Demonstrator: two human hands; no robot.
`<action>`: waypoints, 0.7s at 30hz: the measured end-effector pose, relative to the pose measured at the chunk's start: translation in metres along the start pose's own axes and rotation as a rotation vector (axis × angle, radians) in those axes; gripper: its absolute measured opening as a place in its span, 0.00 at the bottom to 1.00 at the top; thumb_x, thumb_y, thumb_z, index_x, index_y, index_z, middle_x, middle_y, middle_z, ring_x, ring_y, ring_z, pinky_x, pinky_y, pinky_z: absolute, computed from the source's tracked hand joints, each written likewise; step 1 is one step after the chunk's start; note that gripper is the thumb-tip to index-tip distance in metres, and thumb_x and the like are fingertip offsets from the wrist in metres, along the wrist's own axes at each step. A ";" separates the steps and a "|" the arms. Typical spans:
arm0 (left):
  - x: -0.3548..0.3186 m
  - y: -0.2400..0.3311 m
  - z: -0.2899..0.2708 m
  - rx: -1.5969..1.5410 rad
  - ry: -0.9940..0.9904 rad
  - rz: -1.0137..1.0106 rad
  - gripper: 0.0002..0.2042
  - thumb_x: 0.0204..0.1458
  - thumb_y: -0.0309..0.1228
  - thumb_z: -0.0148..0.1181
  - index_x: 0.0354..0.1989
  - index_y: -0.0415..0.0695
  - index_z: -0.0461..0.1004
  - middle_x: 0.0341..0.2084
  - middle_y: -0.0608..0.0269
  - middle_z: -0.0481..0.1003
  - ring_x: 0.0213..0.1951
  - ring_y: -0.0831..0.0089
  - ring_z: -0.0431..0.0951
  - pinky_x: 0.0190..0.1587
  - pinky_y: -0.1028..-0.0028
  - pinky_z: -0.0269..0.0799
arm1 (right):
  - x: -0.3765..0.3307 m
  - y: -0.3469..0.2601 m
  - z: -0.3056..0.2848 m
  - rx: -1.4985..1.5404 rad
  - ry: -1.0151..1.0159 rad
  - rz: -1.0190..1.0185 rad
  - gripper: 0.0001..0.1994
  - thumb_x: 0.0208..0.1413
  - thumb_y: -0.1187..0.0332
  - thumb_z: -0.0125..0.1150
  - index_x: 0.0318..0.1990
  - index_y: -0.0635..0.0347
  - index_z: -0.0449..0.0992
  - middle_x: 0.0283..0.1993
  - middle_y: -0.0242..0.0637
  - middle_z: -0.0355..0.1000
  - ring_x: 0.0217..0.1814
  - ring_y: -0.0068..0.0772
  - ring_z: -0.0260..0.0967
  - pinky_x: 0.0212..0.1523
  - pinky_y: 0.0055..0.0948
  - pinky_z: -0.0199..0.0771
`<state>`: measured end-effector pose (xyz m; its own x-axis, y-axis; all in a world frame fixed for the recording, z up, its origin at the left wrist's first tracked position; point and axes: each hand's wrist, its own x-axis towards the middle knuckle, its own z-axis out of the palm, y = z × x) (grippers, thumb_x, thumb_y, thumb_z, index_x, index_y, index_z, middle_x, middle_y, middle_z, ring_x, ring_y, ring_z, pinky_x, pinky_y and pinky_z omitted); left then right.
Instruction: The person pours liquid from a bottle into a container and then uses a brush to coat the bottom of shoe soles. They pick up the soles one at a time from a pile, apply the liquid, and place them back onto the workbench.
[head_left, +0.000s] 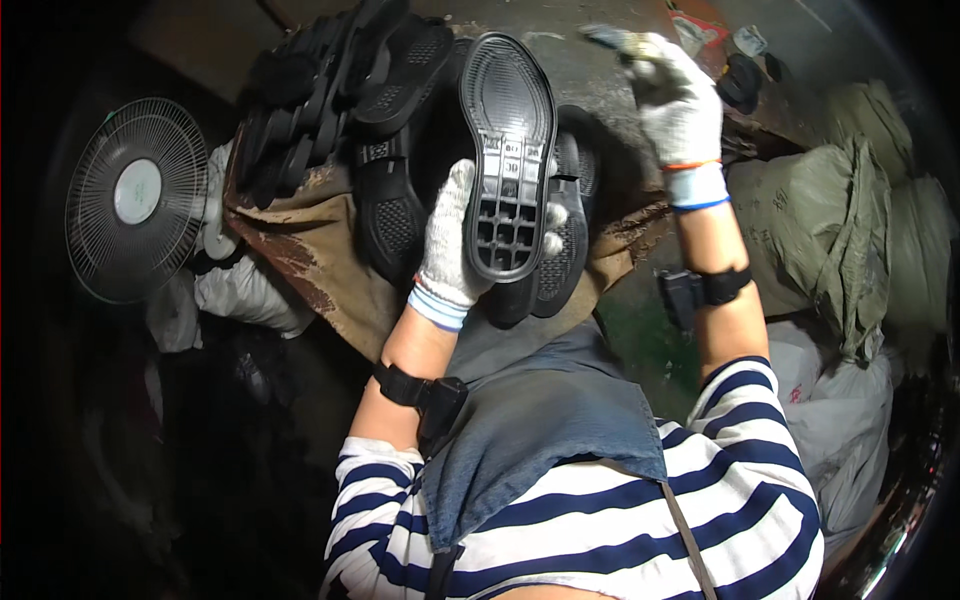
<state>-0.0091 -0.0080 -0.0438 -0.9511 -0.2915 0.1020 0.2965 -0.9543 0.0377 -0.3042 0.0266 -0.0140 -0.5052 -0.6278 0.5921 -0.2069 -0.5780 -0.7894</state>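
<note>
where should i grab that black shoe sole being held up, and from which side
Grip the black shoe sole at its heel end, where the left hand already wraps it from the left side. The heel's open grid of ribs gives fingers purchase, and the narrow waist fits a palm, leaving the wide toe end clear.

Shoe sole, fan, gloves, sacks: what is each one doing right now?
Shoe sole: held up, ribbed inner side showing.
Left hand: gloved, gripping the sole's heel end.
Right hand: gloved, raised, closed around a small tool.
Pile of soles: stacked loosely on the bench.
Fan: standing at the left; spinning or not, cannot tell.
Sacks: full, tied, leaning together.
</note>
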 end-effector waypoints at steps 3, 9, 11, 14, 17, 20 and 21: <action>-0.005 -0.005 -0.005 0.013 0.046 -0.135 0.39 0.67 0.55 0.45 0.73 0.30 0.52 0.69 0.37 0.60 0.56 0.33 0.75 0.52 0.37 0.78 | 0.001 0.019 0.007 -0.202 -0.032 -0.050 0.13 0.68 0.74 0.52 0.54 0.68 0.79 0.54 0.41 0.78 0.55 0.31 0.76 0.58 0.32 0.77; -0.023 -0.006 -0.003 0.062 0.104 -0.159 0.39 0.68 0.56 0.41 0.74 0.32 0.52 0.69 0.37 0.61 0.53 0.35 0.78 0.50 0.39 0.79 | -0.010 -0.015 0.036 -1.058 -0.303 -0.480 0.14 0.66 0.76 0.53 0.55 0.60 0.80 0.51 0.38 0.80 0.54 0.34 0.77 0.58 0.29 0.76; -0.021 -0.008 -0.002 0.020 0.099 -0.138 0.39 0.68 0.57 0.41 0.73 0.33 0.53 0.66 0.34 0.64 0.52 0.33 0.78 0.50 0.38 0.79 | -0.022 -0.027 0.046 -0.975 -0.307 -0.403 0.16 0.62 0.74 0.56 0.56 0.57 0.80 0.51 0.38 0.80 0.52 0.36 0.79 0.56 0.29 0.78; -0.021 -0.003 -0.015 0.054 0.068 -0.174 0.38 0.68 0.59 0.40 0.71 0.34 0.59 0.57 0.26 0.71 0.52 0.29 0.77 0.51 0.36 0.78 | -0.047 -0.056 0.068 -0.541 -0.241 -0.014 0.11 0.64 0.70 0.59 0.51 0.58 0.82 0.47 0.35 0.82 0.47 0.29 0.80 0.48 0.26 0.79; -0.012 -0.005 -0.021 -0.005 0.071 0.020 0.37 0.67 0.60 0.38 0.68 0.38 0.65 0.55 0.26 0.72 0.51 0.27 0.77 0.52 0.38 0.77 | -0.068 -0.082 0.080 -0.358 -0.234 0.205 0.10 0.66 0.70 0.58 0.47 0.61 0.83 0.45 0.34 0.82 0.46 0.24 0.79 0.46 0.25 0.78; -0.004 -0.004 -0.009 0.046 0.093 0.062 0.35 0.67 0.58 0.40 0.65 0.36 0.69 0.55 0.40 0.76 0.54 0.39 0.78 0.55 0.48 0.77 | -0.089 -0.101 0.084 -0.124 -0.245 0.448 0.09 0.62 0.71 0.63 0.46 0.63 0.83 0.44 0.34 0.82 0.46 0.24 0.79 0.56 0.28 0.75; -0.004 0.002 -0.018 -0.021 0.008 0.108 0.35 0.67 0.58 0.41 0.64 0.37 0.69 0.56 0.42 0.76 0.55 0.43 0.78 0.57 0.50 0.76 | -0.095 -0.106 0.087 -0.087 -0.292 0.462 0.10 0.60 0.71 0.65 0.46 0.64 0.83 0.44 0.34 0.83 0.46 0.24 0.79 0.63 0.31 0.69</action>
<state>-0.0058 -0.0098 -0.0621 -0.9144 -0.3930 0.0969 0.3954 -0.9185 0.0064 -0.1616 0.1025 0.0272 -0.3091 -0.9315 0.1916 -0.0931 -0.1709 -0.9809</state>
